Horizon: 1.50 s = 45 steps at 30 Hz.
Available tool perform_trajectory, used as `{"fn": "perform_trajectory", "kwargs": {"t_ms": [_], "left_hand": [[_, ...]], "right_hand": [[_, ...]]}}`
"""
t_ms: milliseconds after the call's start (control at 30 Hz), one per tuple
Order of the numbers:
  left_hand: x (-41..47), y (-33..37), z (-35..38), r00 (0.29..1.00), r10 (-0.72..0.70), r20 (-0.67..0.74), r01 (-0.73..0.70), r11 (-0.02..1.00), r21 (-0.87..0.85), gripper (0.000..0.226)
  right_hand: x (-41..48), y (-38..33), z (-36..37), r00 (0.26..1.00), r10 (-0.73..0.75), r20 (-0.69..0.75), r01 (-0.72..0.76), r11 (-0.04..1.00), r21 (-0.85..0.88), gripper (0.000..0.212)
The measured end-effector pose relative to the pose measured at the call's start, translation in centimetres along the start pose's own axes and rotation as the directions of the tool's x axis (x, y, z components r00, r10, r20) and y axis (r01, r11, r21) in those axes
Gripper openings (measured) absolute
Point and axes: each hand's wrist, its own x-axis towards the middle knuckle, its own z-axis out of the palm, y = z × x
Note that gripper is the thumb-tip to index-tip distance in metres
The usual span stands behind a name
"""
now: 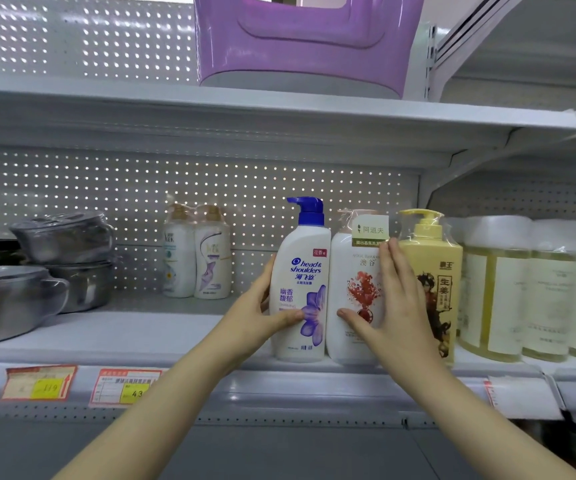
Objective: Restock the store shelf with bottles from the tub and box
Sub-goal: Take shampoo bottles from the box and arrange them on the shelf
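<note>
Three pump bottles stand upright in a tight row near the front edge of the shelf (141, 337), toward its right end. Leftmost is the blue-pump bottle (302, 282), white with a purple flower on its label. Touching its right side is the red-print bottle (356, 296), white with a paper tag round its neck, and next comes the yellow bottle (432, 282), wrapped in clear film.

The left hand (259, 317) grips the blue-pump bottle from its left side. Its thumb lies across the lower front of the label and its fingers (269, 271) curl round toward the back, where their tips are hidden. The right hand (397, 306) lies flat against the front of the red-print bottle, over the seam where that bottle meets the yellow one. Its fingers (394, 265) are straight, pressed together and pointing up, and the thumb is spread out to the left, touching the bottle's lower front.

Further right along the same shelf stands a row of pale bottles (494, 292) with white caps, just beside the yellow bottle. Near the back edge, left of the hands, sits a film-wrapped twin pack (196, 254) of white bottles. Steel pots (65, 251) are stacked at the left end. Two price tags (39, 382) hang on the shelf's front edge below them. A purple tub (300, 39) rests on the upper shelf (106, 98), above the blue-pump bottle.
</note>
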Motion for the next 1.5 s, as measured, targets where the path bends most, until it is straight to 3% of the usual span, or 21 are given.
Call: {"fn": "perform_trajectory", "kwargs": {"t_ms": [600,733,833,1000,1133,1300,1500], "left_hand": [[0.3,-0.6,-0.3,1.0,0.018,0.008,-0.018,0.999,0.029,0.071],[1.4,-0.6,-1.2,0.998,-0.053,-0.035,0.051,0.997,-0.057,0.091],[2.1,-0.6,-2.1,0.994,-0.093,0.048,0.098,0.989,-0.108,0.075],[2.6,-0.6,-3.1,0.978,-0.138,0.153,0.156,0.981,-0.115,0.071],[3.1,-1.1,-2.8,0.963,-0.159,0.216,0.186,0.976,-0.115,0.055],[4.0,-1.8,-2.3,0.953,-0.169,0.252,0.213,0.964,-0.157,0.072],[4.3,-2.4,-2.3,0.952,-0.169,0.255,0.209,0.968,-0.136,0.075]], "right_hand": [[-0.3,0.2,0.3,1.0,-0.016,-0.001,0.016,1.0,-0.013,0.105],[-0.3,0.2,0.3,1.0,-0.025,-0.012,0.025,1.0,-0.005,0.105],[-0.3,0.3,0.3,1.0,-0.025,-0.015,0.025,1.0,0.004,0.105],[-0.3,0.4,0.4,0.999,-0.028,-0.026,0.028,1.0,-0.003,0.104],[-0.3,0.5,0.5,0.999,-0.022,-0.025,0.022,1.0,-0.011,0.105],[-0.3,0.6,0.7,0.999,-0.016,-0.038,0.016,1.0,-0.015,0.105],[-0.3,0.6,0.7,0.999,-0.011,-0.031,0.01,1.0,-0.025,0.105]]}}
